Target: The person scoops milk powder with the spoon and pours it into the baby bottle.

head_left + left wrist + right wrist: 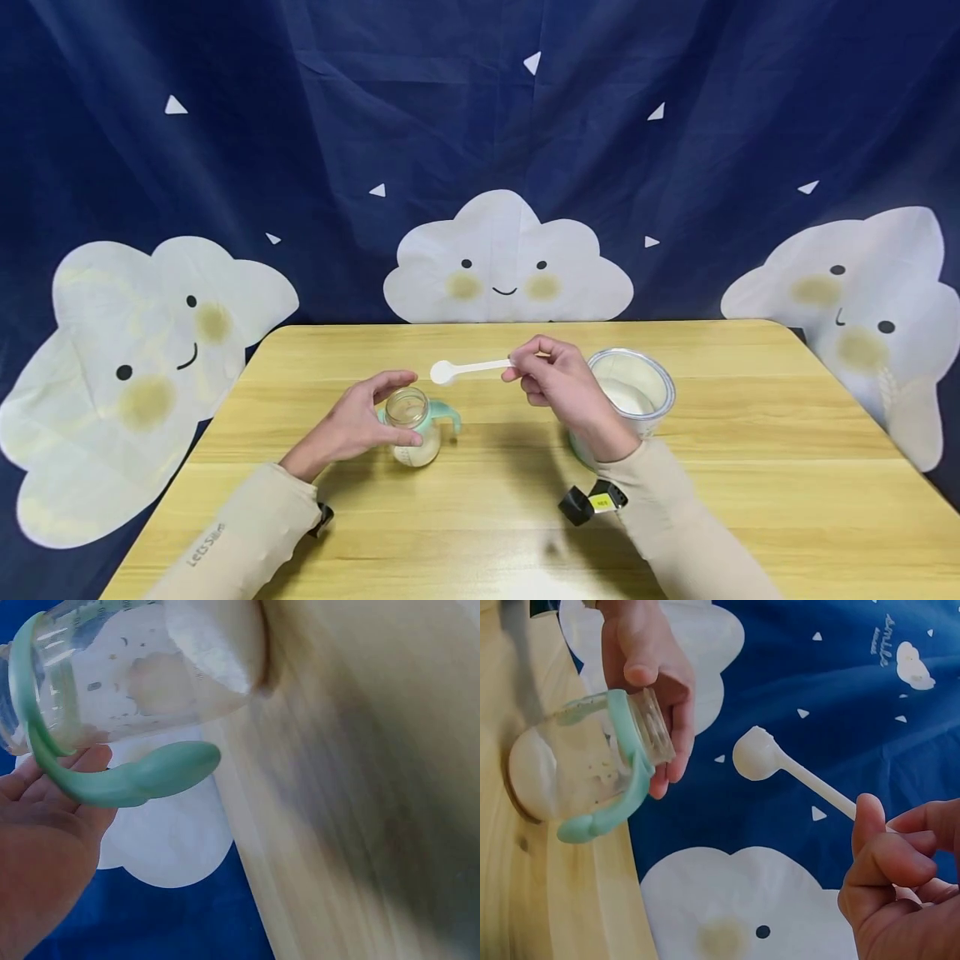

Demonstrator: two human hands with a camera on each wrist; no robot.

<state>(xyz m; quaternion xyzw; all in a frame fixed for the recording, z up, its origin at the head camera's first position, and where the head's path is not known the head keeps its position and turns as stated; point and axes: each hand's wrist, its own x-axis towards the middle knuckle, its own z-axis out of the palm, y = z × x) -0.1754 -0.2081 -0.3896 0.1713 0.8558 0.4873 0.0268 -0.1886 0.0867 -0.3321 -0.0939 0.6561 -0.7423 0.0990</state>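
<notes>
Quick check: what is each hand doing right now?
Left hand: fingers curled round the baby bottle, which stands on the table.
Right hand: pinches the handle of the white scoop, held above the table.

One glass bottle [411, 427] with two green handles, one white scoop [468, 368], one open powder tin [632, 392], one wooden table [750, 467], two hands, three cloud faces on the backdrop [480, 125]

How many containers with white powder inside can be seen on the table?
2. The bottle with green handles stands under the left hand; the open can stands behind the right hand, which holds a spoon.
</notes>
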